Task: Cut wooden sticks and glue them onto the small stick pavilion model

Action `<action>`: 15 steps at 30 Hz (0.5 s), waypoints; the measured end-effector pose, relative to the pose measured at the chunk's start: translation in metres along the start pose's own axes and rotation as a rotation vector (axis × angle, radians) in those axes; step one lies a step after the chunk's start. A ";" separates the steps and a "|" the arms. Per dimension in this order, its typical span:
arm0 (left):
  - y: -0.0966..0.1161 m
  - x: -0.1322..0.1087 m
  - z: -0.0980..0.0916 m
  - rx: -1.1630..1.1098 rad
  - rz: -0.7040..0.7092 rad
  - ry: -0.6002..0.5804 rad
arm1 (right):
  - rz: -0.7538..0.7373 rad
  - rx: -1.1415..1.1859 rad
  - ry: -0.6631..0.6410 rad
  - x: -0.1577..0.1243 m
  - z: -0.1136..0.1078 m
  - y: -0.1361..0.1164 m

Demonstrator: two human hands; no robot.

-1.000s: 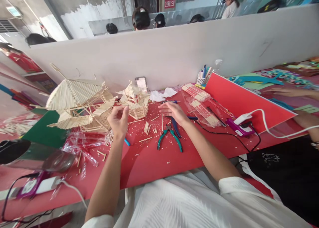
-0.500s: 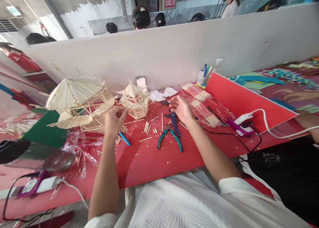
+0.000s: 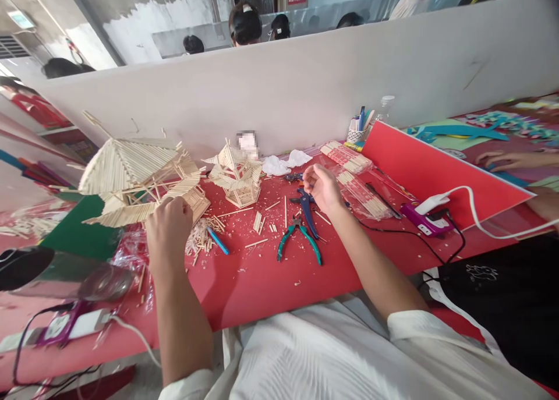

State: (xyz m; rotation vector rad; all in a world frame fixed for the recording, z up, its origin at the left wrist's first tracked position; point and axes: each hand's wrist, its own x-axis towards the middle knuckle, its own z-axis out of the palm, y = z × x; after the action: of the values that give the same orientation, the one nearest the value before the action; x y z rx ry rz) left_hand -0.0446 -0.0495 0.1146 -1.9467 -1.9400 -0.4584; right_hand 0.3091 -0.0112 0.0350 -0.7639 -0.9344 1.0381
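My left hand (image 3: pixel 169 228) is at the front of the large stick pavilion (image 3: pixel 131 173), its fingers curled together; what they hold, if anything, is hidden. To the right stands a smaller stick pavilion (image 3: pixel 238 179). My right hand (image 3: pixel 322 187) hovers over the dark blue pliers (image 3: pixel 309 213), fingers curved and apart, with nothing visible in it. Green-handled pliers (image 3: pixel 299 240) lie opened on the red table (image 3: pixel 262 289). A blue pen (image 3: pixel 218 241) lies beside a heap of short sticks (image 3: pixel 201 240). Several cut sticks (image 3: pixel 259 222) are scattered between the pavilions and pliers.
Packaged sticks (image 3: pixel 360 193), a red board (image 3: pixel 441 167) and a purple power strip (image 3: pixel 425 220) are on the right. At left lie a clear bottle (image 3: pixel 87 279), green board (image 3: pixel 76 228) and another power strip (image 3: pixel 61 324). A co-worker's hand (image 3: pixel 502 160) is at far right.
My left hand has moved left and down from the gap between the pavilions to the large one's front, and its fingers have curled in. My right hand has moved slightly.
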 end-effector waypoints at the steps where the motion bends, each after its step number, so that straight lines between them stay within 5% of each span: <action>1: -0.002 -0.001 0.000 0.017 0.003 -0.031 | 0.000 -0.004 -0.002 0.000 0.000 0.000; 7: -0.005 -0.003 0.012 0.023 0.097 -0.259 | 0.004 -0.038 -0.066 -0.001 0.001 0.003; 15: 0.005 0.002 0.028 0.043 0.158 -0.359 | 0.017 -0.068 -0.108 -0.003 0.006 0.001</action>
State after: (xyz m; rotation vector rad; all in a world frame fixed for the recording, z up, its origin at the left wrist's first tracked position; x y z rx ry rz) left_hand -0.0401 -0.0346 0.0909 -2.2555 -1.9544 -0.0230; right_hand 0.3024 -0.0135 0.0355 -0.7793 -1.0621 1.0747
